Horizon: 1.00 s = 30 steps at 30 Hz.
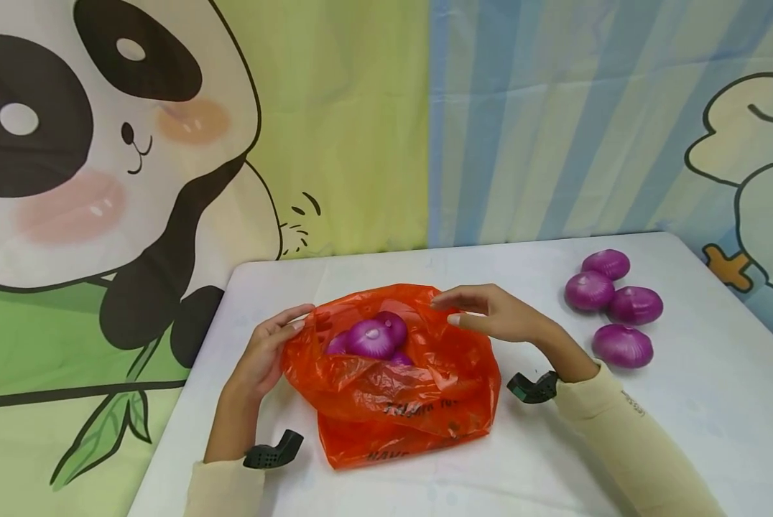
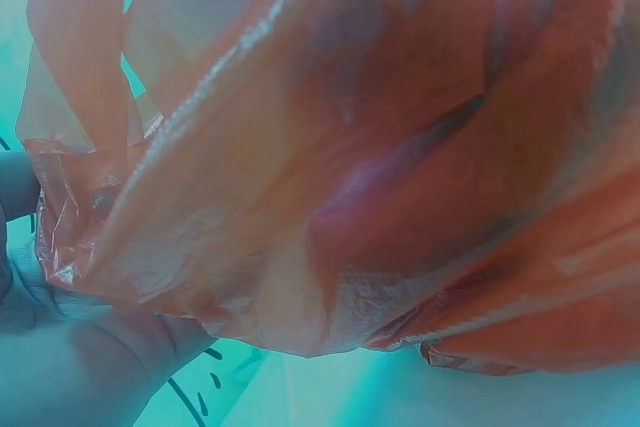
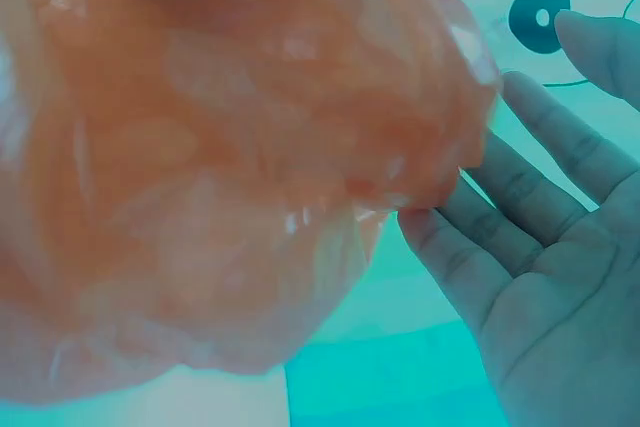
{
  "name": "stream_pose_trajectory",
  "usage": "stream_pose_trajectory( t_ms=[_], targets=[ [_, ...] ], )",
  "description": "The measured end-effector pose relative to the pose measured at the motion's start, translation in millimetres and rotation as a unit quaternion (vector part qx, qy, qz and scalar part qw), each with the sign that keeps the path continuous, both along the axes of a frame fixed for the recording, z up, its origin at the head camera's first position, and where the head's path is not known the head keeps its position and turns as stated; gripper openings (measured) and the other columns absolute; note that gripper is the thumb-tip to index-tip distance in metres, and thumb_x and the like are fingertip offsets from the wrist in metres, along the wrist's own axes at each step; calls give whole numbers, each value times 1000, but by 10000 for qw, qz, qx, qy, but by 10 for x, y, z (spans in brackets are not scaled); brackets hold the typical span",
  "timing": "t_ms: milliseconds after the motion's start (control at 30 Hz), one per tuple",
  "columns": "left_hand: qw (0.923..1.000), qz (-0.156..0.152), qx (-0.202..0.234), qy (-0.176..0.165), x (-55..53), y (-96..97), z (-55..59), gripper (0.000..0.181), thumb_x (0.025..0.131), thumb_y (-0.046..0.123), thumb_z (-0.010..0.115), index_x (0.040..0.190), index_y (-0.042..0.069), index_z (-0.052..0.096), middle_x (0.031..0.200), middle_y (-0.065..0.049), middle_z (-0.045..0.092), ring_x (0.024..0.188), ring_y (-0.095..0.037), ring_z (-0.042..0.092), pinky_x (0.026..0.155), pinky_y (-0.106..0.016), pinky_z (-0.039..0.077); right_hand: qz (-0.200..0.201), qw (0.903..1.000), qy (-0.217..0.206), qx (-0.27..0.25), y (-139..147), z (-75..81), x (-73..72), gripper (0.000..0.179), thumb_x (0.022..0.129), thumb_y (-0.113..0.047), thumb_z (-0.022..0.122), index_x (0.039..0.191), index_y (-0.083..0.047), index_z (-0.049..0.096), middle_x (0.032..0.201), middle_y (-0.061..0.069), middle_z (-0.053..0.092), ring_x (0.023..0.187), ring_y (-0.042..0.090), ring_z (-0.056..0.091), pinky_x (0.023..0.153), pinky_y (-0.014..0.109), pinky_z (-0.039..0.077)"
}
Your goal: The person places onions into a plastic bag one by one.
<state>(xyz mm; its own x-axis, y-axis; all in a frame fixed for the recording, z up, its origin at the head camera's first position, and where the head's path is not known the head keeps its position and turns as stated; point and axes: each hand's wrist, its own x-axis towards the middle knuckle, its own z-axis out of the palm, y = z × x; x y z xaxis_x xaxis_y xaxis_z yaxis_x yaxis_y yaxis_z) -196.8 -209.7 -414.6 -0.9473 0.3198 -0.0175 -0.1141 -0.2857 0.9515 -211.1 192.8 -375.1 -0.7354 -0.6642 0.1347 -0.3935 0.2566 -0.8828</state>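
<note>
An orange-red plastic bag [image 1: 412, 409] with dark printing lies in the middle of the table, its mouth gaping. Several purple onions [image 1: 370, 339] show inside it. At the bag's left rim, my left hand [image 1: 266, 352] holds the thin plastic between thumb and fingers; the left wrist view shows the bag's film [image 2: 250, 197] across most of the frame, partly hiding the grip. On the other side, my right hand [image 1: 506, 314] has its fingers extended over the right rim. In the right wrist view its spread fingers [image 3: 520, 197] touch the bag's outside, thumb apart.
Several loose purple onions [image 1: 622, 346] lie grouped at the table's right rear. The white-covered table [image 1: 554, 459] ends at a printed curtain [image 1: 360, 129] behind. Black wrist cameras [image 1: 273, 452] are strapped at both sleeves.
</note>
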Motion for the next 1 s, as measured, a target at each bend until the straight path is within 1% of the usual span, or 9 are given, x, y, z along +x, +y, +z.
stream_pose_trajectory(
  t_ms=[100, 200, 233, 367, 467, 600, 733, 867, 1000],
  targets=[
    [10000, 13, 4, -20, 11, -5, -2, 30, 102, 6, 48, 130, 4, 58, 117, -5, 66, 105, -20, 64, 89, -35, 52, -61, 9997, 191, 113, 80, 16, 43, 35, 96, -11, 61, 131, -6, 59, 129, 10, 61, 120, 26, 56, 100, 41, 45],
    [10000, 41, 7, -46, 13, -7, 2, 30, 101, 7, 49, 130, 4, 58, 117, -5, 66, 106, -21, 64, 90, -35, 51, -158, 9992, 365, 38, 180, 30, 83, 34, 96, -9, 60, 130, -5, 60, 127, 11, 61, 119, 26, 57, 101, 47, 43],
    [10000, 43, 11, -54, 13, -6, -1, 30, 101, 7, 50, 130, 4, 58, 117, -5, 66, 107, -21, 64, 90, -35, 51, -189, 9989, 419, 4, 219, 30, 94, 34, 96, -8, 60, 130, -5, 60, 127, 11, 61, 118, 27, 57, 101, 47, 43],
    [10000, 39, 4, -44, 10, -7, -7, 31, 101, 8, 51, 131, 3, 56, 118, -6, 66, 108, -22, 64, 90, -35, 51, -473, 9974, 536, 8, 377, 44, 169, 33, 97, -7, 59, 129, -6, 60, 127, 9, 62, 120, 26, 56, 100, 34, 45],
    [10000, 38, -9, -31, 9, -7, -5, 31, 101, 8, 51, 131, 3, 56, 118, -6, 65, 107, -22, 64, 90, -35, 51, -784, 9945, 652, 232, 507, 58, 252, 33, 96, -8, 59, 129, -8, 60, 126, 7, 62, 121, 24, 55, 96, 24, 45],
    [10000, 34, 9, -17, 9, -5, -1, 31, 101, 8, 50, 131, 3, 57, 118, -7, 65, 106, -22, 64, 89, -35, 51, -1120, 9897, 728, 511, 692, 72, 379, 34, 96, -11, 60, 130, -12, 60, 127, 5, 62, 122, 19, 54, 95, 21, 45],
    [10000, 29, 43, -7, 9, -3, -5, 29, 101, 8, 50, 129, 3, 58, 117, -7, 66, 106, -22, 64, 89, -35, 51, -1413, 9846, 844, 595, 881, 85, 495, 35, 95, -9, 61, 130, -14, 61, 125, 2, 63, 119, 12, 55, 93, 18, 45],
    [10000, 35, 7, -25, 11, 4, -5, 29, 101, 8, 50, 129, 4, 59, 117, -7, 66, 106, -23, 64, 89, -35, 52, -1761, 9756, 1134, 659, 1078, 82, 597, 37, 92, -4, 64, 128, -13, 62, 123, -2, 64, 115, 5, 56, 90, 14, 45],
    [9999, 86, -41, -59, 14, 7, -2, 29, 101, 9, 51, 130, 4, 58, 117, -7, 65, 106, -23, 64, 88, -36, 52, -2152, 9655, 1215, 819, 1290, 50, 687, 40, 90, -3, 67, 129, -10, 61, 124, -3, 63, 116, -2, 52, 88, 9, 43]
  ],
)
